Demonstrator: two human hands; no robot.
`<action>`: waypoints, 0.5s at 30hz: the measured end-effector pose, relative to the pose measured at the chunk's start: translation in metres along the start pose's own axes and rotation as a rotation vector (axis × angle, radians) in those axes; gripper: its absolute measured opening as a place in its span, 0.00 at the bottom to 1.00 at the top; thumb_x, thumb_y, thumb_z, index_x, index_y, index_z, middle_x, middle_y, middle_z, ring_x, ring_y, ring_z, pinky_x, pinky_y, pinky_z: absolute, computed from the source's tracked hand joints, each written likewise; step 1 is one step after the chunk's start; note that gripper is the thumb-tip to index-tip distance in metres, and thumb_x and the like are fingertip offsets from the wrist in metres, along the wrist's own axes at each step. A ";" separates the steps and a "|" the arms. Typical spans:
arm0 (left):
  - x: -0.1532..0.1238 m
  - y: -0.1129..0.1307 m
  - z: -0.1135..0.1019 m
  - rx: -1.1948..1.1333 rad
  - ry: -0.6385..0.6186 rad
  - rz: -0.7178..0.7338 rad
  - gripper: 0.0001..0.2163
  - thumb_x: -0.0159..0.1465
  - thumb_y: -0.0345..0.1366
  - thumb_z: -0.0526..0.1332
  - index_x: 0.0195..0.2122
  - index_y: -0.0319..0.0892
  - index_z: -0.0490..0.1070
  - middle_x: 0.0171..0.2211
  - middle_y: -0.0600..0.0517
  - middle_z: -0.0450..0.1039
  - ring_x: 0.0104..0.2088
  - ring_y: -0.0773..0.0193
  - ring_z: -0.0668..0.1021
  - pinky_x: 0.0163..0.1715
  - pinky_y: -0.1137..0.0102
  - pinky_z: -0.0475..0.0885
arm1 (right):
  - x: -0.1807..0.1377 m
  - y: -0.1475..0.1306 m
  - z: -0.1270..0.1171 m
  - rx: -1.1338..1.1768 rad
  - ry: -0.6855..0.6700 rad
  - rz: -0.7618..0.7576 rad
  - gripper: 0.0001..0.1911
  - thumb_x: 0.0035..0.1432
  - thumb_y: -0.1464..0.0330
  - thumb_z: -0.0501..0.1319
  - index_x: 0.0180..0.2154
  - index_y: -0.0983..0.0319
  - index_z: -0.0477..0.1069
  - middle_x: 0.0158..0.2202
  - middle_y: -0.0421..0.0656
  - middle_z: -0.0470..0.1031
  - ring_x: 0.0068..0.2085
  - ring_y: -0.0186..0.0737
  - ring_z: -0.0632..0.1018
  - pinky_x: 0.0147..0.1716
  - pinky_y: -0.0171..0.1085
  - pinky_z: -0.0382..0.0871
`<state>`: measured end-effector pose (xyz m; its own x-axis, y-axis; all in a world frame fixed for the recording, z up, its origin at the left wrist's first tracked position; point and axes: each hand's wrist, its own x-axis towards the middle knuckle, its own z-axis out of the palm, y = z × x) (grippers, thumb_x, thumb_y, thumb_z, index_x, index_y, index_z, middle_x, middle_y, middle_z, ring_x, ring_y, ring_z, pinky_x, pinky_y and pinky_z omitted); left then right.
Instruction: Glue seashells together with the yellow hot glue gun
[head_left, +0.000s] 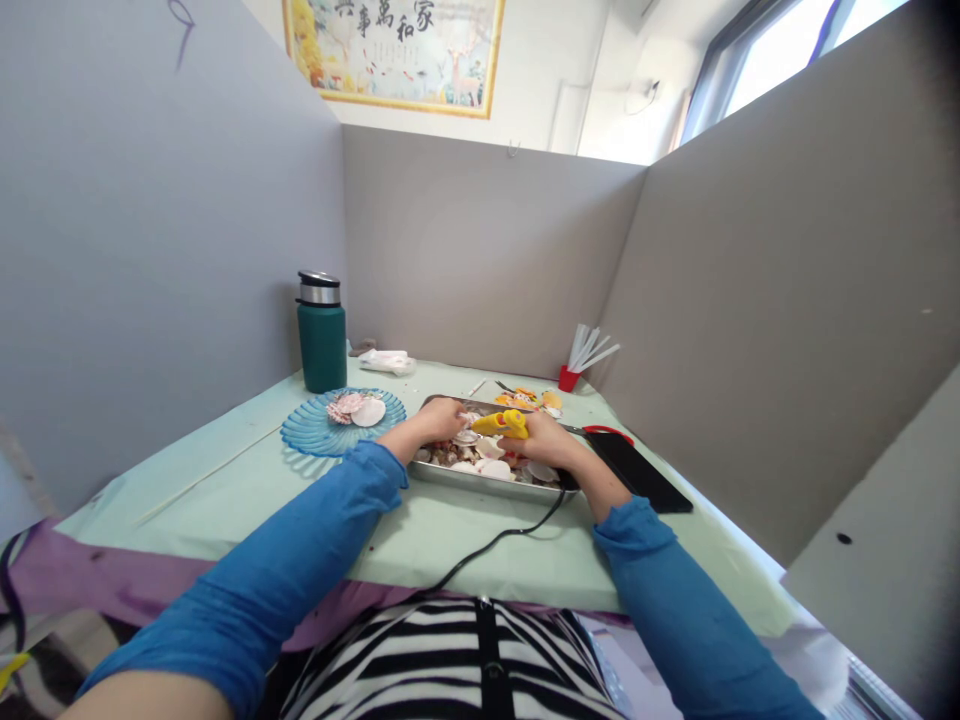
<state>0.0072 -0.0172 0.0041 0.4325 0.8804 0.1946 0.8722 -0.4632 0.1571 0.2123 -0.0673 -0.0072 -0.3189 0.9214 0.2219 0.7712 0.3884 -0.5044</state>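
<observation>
Nearby, plate [307, 440], flask [322, 345], right fingers [537, 433] clasping glue gun [501, 423], left fingers [448, 416] among shells [495, 468], grip unclear.

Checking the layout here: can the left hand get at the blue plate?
Probably yes. The left hand rests in the metal tray, the blue plate lies right beside it on that side, and nothing stands between.

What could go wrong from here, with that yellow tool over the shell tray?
The yellow tool, held in the right hand, has its tip close to the left hand; if it is a hot glue gun, fingers may get burned. The cord trails off the table edge to the lap; a snag might jerk the tool or the tray.
</observation>
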 end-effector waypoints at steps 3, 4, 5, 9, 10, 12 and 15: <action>0.001 0.000 0.000 -0.008 -0.002 -0.003 0.15 0.62 0.37 0.52 0.41 0.39 0.76 0.41 0.45 0.77 0.39 0.61 0.78 0.40 0.73 0.69 | 0.000 -0.001 0.000 -0.012 0.007 0.000 0.11 0.50 0.64 0.60 0.33 0.64 0.73 0.26 0.41 0.76 0.26 0.36 0.75 0.26 0.31 0.65; 0.001 0.000 0.000 -0.010 -0.004 -0.003 0.15 0.62 0.37 0.52 0.41 0.39 0.76 0.40 0.45 0.77 0.39 0.61 0.78 0.40 0.73 0.69 | 0.000 -0.001 -0.001 -0.022 0.014 -0.004 0.11 0.49 0.64 0.61 0.33 0.64 0.73 0.26 0.42 0.76 0.26 0.36 0.75 0.26 0.31 0.65; 0.001 -0.001 0.000 -0.011 -0.005 -0.001 0.15 0.62 0.36 0.52 0.41 0.39 0.76 0.41 0.45 0.77 0.39 0.61 0.78 0.40 0.73 0.69 | 0.000 -0.001 -0.001 -0.030 0.021 -0.007 0.11 0.49 0.64 0.61 0.32 0.64 0.73 0.26 0.42 0.76 0.27 0.36 0.75 0.27 0.31 0.66; 0.002 -0.001 0.001 -0.013 -0.002 0.006 0.15 0.62 0.37 0.52 0.41 0.39 0.76 0.42 0.44 0.77 0.40 0.60 0.77 0.41 0.72 0.69 | 0.001 -0.001 -0.001 -0.041 0.030 -0.015 0.11 0.49 0.64 0.61 0.32 0.64 0.74 0.27 0.42 0.76 0.28 0.36 0.74 0.28 0.31 0.66; 0.002 -0.001 0.001 -0.013 0.000 0.006 0.15 0.62 0.37 0.52 0.41 0.39 0.76 0.41 0.44 0.77 0.40 0.60 0.77 0.41 0.72 0.69 | 0.001 -0.001 -0.001 -0.042 0.029 -0.014 0.11 0.49 0.64 0.61 0.32 0.64 0.74 0.27 0.42 0.76 0.28 0.36 0.74 0.28 0.31 0.66; 0.002 -0.001 0.001 -0.013 0.004 0.006 0.15 0.62 0.36 0.52 0.41 0.39 0.76 0.41 0.45 0.77 0.40 0.60 0.77 0.41 0.72 0.69 | 0.001 0.000 -0.001 -0.043 0.026 -0.013 0.11 0.49 0.64 0.61 0.32 0.64 0.74 0.27 0.42 0.76 0.28 0.36 0.74 0.28 0.31 0.66; 0.002 -0.002 0.001 -0.017 0.006 0.006 0.14 0.62 0.37 0.53 0.41 0.39 0.76 0.41 0.45 0.77 0.41 0.60 0.77 0.41 0.72 0.69 | 0.001 0.000 -0.001 -0.040 0.024 -0.014 0.11 0.49 0.64 0.61 0.32 0.64 0.74 0.27 0.42 0.76 0.28 0.36 0.74 0.30 0.32 0.67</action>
<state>0.0070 -0.0145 0.0029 0.4366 0.8768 0.2015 0.8655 -0.4705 0.1719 0.2125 -0.0666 -0.0060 -0.3169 0.9151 0.2493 0.7881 0.4003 -0.4676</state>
